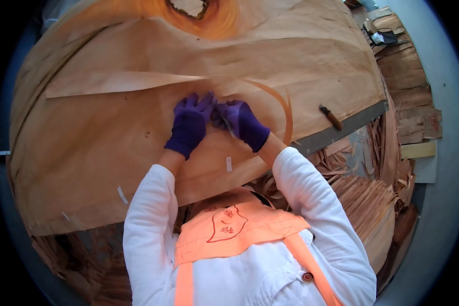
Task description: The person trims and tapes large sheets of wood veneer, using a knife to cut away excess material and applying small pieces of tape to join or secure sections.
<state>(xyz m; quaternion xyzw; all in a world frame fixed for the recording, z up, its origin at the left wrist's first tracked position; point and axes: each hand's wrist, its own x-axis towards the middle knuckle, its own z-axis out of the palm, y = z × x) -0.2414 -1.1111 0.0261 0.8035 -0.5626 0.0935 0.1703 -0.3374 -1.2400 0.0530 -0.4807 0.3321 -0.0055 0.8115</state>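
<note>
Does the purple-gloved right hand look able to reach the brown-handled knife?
Probably yes: only a thin, curved tan wood strip appears to lie between the right hand and the knife.

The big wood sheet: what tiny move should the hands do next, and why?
Perhaps the left hand should gently steady the wood sheet beside the right hand, because both gloved hands are close together over it and a thin curved strip lies nearby.

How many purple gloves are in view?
2. One purple fabric glove covers the left hand; a second purple fabric glove covers the right hand. Both are over the thin brown wooden sheet.
</note>
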